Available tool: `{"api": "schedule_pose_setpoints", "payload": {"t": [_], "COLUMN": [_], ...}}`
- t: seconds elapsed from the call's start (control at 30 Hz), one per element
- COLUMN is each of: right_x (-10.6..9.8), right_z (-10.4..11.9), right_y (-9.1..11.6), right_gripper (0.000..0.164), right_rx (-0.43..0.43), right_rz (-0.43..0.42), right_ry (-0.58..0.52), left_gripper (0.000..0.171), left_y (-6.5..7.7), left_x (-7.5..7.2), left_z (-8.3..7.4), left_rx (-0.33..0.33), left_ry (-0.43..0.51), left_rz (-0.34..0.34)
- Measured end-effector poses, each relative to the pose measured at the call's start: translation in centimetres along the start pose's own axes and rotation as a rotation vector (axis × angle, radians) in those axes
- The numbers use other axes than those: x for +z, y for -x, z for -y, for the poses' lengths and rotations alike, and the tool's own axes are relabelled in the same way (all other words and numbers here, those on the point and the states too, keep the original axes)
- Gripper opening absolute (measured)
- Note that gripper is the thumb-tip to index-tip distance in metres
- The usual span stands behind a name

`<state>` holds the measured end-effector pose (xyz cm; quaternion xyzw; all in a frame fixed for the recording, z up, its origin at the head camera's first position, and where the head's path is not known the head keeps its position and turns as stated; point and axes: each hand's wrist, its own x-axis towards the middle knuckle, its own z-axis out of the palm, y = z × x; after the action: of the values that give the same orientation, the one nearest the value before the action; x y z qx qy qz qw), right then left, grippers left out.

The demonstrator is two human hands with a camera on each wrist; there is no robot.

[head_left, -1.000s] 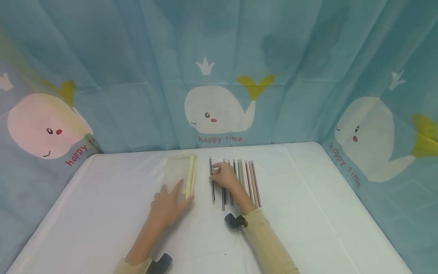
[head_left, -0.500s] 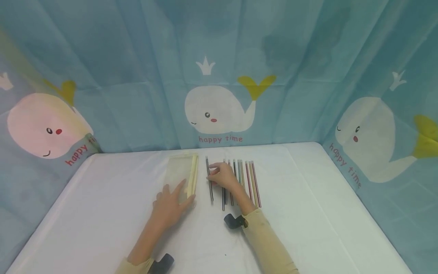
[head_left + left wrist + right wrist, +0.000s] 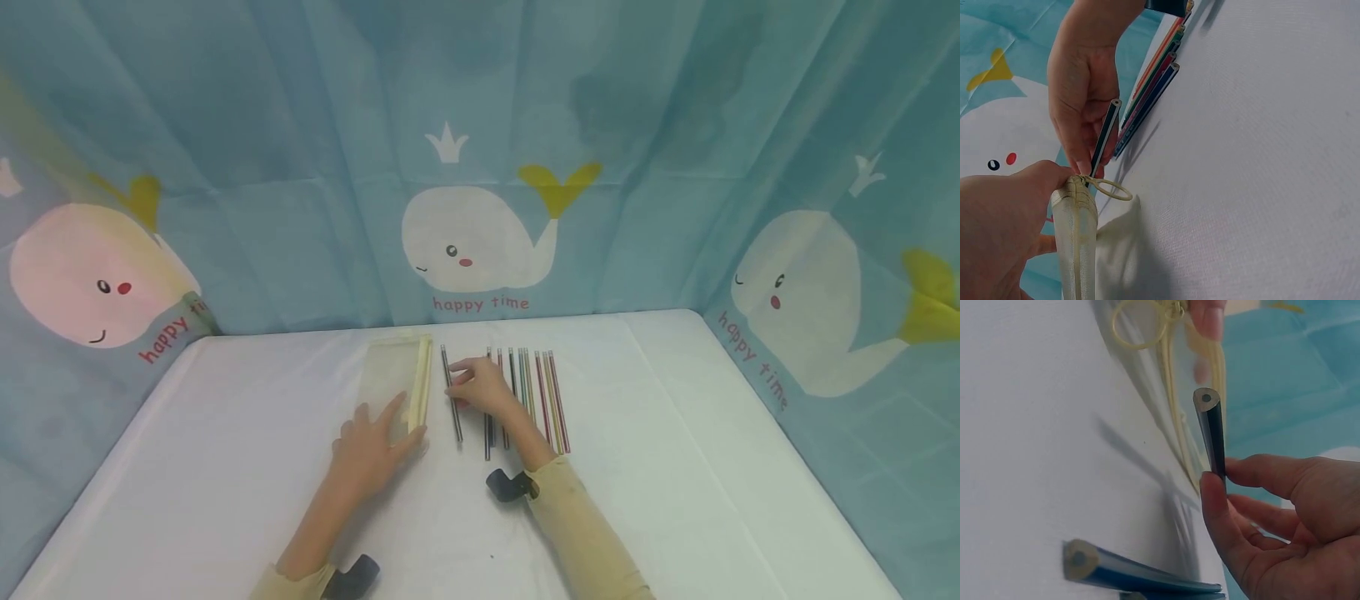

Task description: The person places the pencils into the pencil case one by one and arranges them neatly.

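My right hand (image 3: 483,387) pinches a dark striped pencil (image 3: 452,396) between thumb and fingers, clear of the table. In the right wrist view the pencil's flat cut end (image 3: 1207,398) points up past the fingertips. My left hand (image 3: 369,454) grips a see-through pencil case (image 3: 390,367) with a cream zip edge (image 3: 420,383), thumb on one side and fingers on the other. A ring zip pull (image 3: 1115,190) hangs at the near end of the case. The held pencil is just right of the zip edge, roughly alongside it.
Several more pencils, among them a red one (image 3: 558,400), lie in a loose row on the white table (image 3: 675,467), partly under my right forearm. Blue pencils (image 3: 1141,573) lie nearest the right hand. A blue whale-print curtain (image 3: 300,250) stands behind and at both sides.
My right hand has carried the dark pencil a little left, closer to the pencil case, and it leans slightly more. My left hand stays on the case with hardly any movement.
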<state>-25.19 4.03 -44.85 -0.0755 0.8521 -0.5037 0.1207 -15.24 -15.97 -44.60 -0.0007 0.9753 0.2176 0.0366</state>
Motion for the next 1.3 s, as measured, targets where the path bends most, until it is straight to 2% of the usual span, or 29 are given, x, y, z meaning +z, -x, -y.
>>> {"api": "schedule_pose_setpoints", "payload": {"t": [0.37, 0.8, 1.3], "right_x": [1.1, 2.5, 3.1], "right_z": [0.0, -0.5, 0.5], "right_y": [0.1, -1.0, -2.2], "right_gripper": [0.044, 0.043, 0.047], "right_rx": [-0.057, -0.093, -0.062], "right_rz": [0.039, 0.058, 0.030], "right_ry": [-0.036, -0.091, -0.153], "left_gripper": [0.078, 0.079, 0.078], "left_y": [-0.2, -0.1, 0.0], "left_x": [0.3, 0.4, 0.3], "left_z": [0.6, 0.6, 0.5], "left_rx": [0.004, 0.003, -0.003], "left_ry": [0.013, 0.016, 0.051], "left_rz": [0.007, 0.007, -0.005]}}
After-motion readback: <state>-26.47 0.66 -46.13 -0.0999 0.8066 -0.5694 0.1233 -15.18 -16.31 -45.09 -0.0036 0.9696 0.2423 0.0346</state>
